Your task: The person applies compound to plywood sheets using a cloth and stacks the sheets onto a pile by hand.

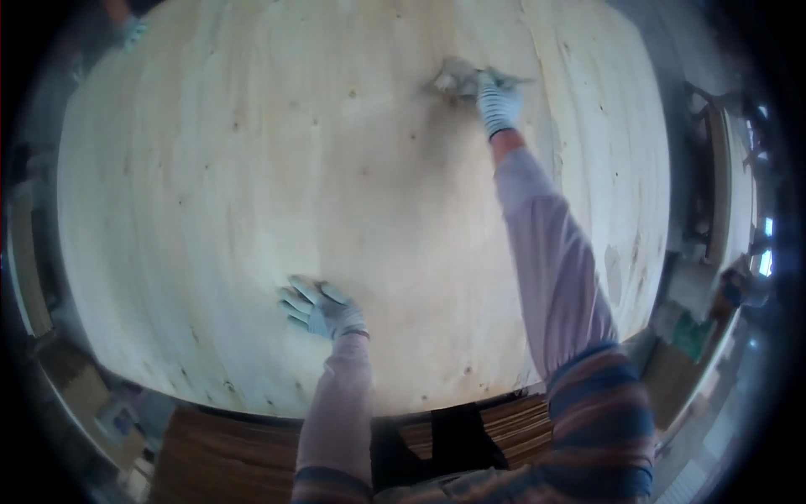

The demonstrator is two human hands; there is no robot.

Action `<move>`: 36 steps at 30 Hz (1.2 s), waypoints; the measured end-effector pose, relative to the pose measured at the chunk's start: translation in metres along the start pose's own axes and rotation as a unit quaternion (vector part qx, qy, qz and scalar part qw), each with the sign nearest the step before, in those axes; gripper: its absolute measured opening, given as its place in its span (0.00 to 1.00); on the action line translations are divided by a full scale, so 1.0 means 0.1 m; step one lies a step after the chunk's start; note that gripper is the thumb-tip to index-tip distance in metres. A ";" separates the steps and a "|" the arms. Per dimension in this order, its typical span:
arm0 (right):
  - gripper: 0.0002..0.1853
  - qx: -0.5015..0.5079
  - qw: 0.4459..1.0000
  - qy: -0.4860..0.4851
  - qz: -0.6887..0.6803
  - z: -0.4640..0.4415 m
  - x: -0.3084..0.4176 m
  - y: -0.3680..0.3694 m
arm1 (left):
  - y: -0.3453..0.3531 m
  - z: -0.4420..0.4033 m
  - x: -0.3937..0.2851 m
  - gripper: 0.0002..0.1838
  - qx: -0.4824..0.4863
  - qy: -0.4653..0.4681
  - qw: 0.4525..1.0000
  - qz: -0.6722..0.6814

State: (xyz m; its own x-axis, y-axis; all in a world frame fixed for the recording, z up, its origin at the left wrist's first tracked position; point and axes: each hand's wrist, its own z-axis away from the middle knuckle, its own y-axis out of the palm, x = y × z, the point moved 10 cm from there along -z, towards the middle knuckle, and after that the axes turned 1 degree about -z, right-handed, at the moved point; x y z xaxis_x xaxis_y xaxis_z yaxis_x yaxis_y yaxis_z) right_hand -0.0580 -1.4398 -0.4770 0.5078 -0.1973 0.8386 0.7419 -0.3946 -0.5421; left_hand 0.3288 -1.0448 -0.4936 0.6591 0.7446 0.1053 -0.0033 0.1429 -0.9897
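A large pale wooden sheet point(252, 193) with small dark knots fills most of the view. My left hand point(323, 309), in a light glove, lies on the sheet near its front edge with fingers spread and nothing in them. Farther off, at the upper right, my right hand point(498, 102) wears a striped glove and is closed on a crumpled greyish cloth point(457, 77), pressed against the sheet. The fingertips of that hand are partly hidden by the cloth and blurred.
At the far left corner, another person's gloved hand point(133, 32) is by the sheet's edge. Stacked brown boards point(227, 458) lie below the near edge. To the right are a long board point(720, 185) and a green item point(690, 336).
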 end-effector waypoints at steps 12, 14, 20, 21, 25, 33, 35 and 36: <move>0.17 0.074 0.964 -0.026 0.256 1.75 1.28 1.52 | 0.01 -0.10 0.00 0.37 0.052 0.026 0.995 0.082; 0.16 0.117 0.969 -0.047 0.215 2.30 1.36 1.66 | -0.09 -0.11 0.03 0.36 0.059 0.034 0.989 0.128; 0.15 0.370 0.910 0.141 -0.126 3.86 1.68 1.20 | -0.01 -1.10 1.04 0.29 0.157 0.335 0.924 0.101; 0.16 0.366 0.886 0.189 -0.212 4.10 1.83 1.14 | 0.14 -1.60 1.81 0.29 0.113 0.220 0.962 0.118; 0.21 0.321 0.794 0.295 -0.423 4.73 2.13 1.43 | 0.47 -2.79 4.68 0.34 -0.015 -0.162 0.986 0.026; 0.17 0.343 0.818 0.133 -0.442 3.67 2.58 3.55 | 0.09 -2.86 4.77 0.33 -0.027 -0.192 0.981 0.005; 0.16 0.184 0.920 -0.285 0.197 3.02 2.90 3.84 | 0.12 -2.89 4.76 0.33 -0.024 -0.189 0.982 -0.003; 0.17 0.222 0.885 -0.264 0.311 2.91 3.17 4.00 | 0.20 -2.91 4.78 0.33 -0.017 -0.183 0.983 -0.015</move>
State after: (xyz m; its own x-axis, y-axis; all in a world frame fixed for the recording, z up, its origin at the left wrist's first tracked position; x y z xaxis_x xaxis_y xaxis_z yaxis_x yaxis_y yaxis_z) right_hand 0.5267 -1.3993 -0.4437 0.9259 0.2409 0.2909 0.2855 0.0578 -0.9566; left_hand 0.8626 -0.8753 -0.4910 0.3433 0.9263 0.1554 0.0407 0.1507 -0.9877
